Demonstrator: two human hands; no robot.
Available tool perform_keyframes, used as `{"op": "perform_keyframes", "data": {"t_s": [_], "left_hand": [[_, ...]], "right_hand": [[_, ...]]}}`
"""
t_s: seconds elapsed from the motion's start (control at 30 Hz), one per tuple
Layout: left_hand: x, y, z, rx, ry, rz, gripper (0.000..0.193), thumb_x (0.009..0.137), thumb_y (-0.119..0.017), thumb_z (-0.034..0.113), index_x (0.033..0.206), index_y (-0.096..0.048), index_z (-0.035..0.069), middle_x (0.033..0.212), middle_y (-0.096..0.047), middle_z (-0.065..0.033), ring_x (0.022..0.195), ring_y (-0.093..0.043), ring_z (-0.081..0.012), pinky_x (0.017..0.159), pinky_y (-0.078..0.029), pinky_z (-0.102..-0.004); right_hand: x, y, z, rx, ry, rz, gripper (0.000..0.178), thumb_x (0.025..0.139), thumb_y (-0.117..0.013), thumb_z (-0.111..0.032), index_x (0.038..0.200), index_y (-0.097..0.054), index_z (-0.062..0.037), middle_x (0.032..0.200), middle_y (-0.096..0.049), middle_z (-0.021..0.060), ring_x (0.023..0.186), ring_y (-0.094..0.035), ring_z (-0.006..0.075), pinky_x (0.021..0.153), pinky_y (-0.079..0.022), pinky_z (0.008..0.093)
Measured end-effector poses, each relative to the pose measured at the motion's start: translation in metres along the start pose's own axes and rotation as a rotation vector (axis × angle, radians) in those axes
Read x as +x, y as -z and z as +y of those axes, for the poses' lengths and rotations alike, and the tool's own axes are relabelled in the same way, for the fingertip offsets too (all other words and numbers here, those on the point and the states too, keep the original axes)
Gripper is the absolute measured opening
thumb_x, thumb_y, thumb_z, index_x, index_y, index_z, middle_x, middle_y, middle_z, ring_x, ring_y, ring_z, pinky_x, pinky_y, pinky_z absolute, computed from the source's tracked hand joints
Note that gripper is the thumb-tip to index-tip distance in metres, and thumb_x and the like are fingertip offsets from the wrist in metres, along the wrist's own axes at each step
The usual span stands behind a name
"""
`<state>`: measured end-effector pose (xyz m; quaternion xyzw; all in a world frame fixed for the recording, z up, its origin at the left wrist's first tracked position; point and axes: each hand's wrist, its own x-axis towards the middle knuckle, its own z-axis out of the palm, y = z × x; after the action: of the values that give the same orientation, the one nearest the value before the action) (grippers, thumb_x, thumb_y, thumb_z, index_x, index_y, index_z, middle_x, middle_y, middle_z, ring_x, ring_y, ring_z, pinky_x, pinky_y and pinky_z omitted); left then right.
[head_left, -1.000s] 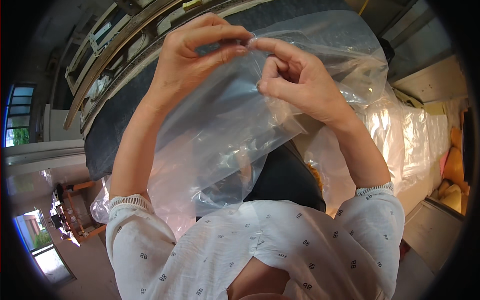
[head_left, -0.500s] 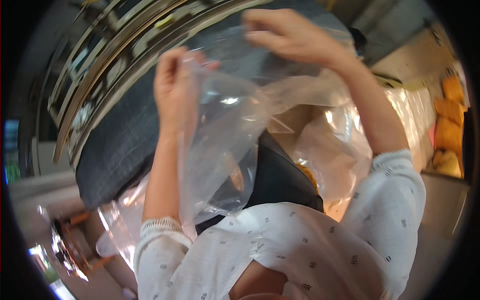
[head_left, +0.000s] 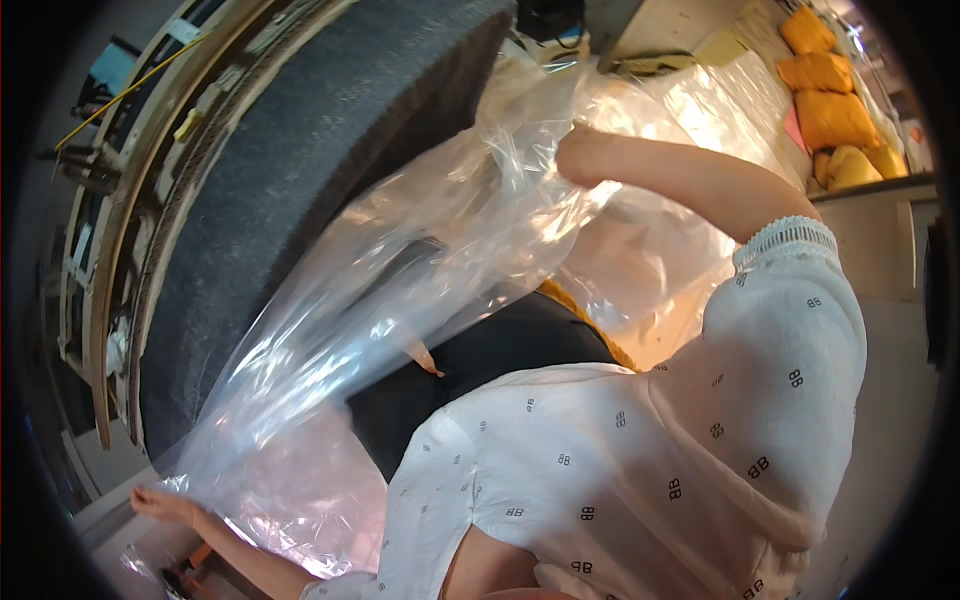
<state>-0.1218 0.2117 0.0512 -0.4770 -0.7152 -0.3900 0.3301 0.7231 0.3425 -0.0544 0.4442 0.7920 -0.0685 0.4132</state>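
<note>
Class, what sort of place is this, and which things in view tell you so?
Probably a workshop or packing room, judging by the long dark-grey work surface, the large clear plastic sheet and the piled orange, pillow-shaped bundles.

Across the front of my white blouse (head_left: 620, 460) I can see one small, dark pair of letters printed over and over, spaced apart and turned at different angles; the same mark repeats on my right sleeve (head_left: 785, 330).
</note>
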Motion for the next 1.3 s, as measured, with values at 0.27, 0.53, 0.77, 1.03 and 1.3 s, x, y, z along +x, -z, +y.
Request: {"op": "perform_keyframes", "data": {"t_s": [0.27, 0.53, 0.77, 1.03, 1.3], "left_hand": [[0.019, -0.034, -0.191, 0.257, 0.083, -0.466, 0.030, 0.088, -0.051, 0.026, 0.100, -0.056, -0.001, 0.101, -0.059, -0.0181, 0.088, -0.057, -0.0311, 0.079, -0.044, -0.0348], [0.001, -0.096, -0.168, 0.253, 0.061, -0.403, 0.035, 0.084, -0.053, 0.034, 0.096, -0.059, 0.002, 0.097, -0.060, -0.0148, 0.086, -0.057, -0.0297, 0.076, -0.043, -0.0376], [-0.011, -0.086, -0.169, 0.279, 0.093, -0.306, 0.035, 0.082, -0.054, 0.033, 0.096, -0.060, 0.002, 0.094, -0.061, -0.0151, 0.086, -0.057, -0.0303, 0.076, -0.043, -0.0370], [0.006, -0.083, -0.207, 0.372, 0.055, -0.323, 0.035, 0.083, -0.052, 0.035, 0.097, -0.060, 0.004, 0.096, -0.061, -0.0144, 0.086, -0.058, -0.0305, 0.076, -0.043, -0.0379], [-0.007, -0.085, -0.190, 0.388, 0.063, -0.339, 0.034, 0.084, -0.051, 0.033, 0.099, -0.059, 0.003, 0.096, -0.060, -0.0158, 0.087, -0.057, -0.0313, 0.077, -0.043, -0.0379]], "right_hand": [[-0.033, -0.035, 0.072, 0.982, -0.321, 0.407, 0.026, 0.081, -0.048, -0.029, 0.099, -0.056, -0.0137, 0.084, -0.062, 0.0086, 0.074, -0.059, 0.0261, 0.062, -0.046, 0.0388], [0.051, -0.177, -0.001, 1.755, -0.869, 0.205, 0.068, 0.075, -0.059, -0.053, 0.108, -0.049, 0.0059, 0.085, -0.057, 0.0124, 0.062, -0.054, 0.0208, 0.050, -0.045, 0.0342], [0.040, -0.182, 0.048, 1.664, -0.956, 0.431, 0.027, 0.081, -0.058, -0.038, 0.079, -0.062, -0.0121, 0.061, -0.051, -0.0023, 0.049, -0.042, 0.0091, 0.042, -0.033, 0.0248], [-0.028, -0.152, 0.140, 1.554, -0.893, 0.549, 0.022, 0.077, -0.061, -0.030, 0.081, -0.059, -0.0087, 0.068, -0.055, 0.0006, 0.062, -0.052, 0.0121, 0.054, -0.040, 0.0279], [0.063, -0.048, 0.079, 1.139, -0.110, 0.683, 0.060, 0.068, -0.068, -0.018, 0.123, -0.046, -0.0126, 0.083, -0.057, 0.0087, 0.075, -0.055, 0.0183, 0.070, -0.045, 0.0304]]}}
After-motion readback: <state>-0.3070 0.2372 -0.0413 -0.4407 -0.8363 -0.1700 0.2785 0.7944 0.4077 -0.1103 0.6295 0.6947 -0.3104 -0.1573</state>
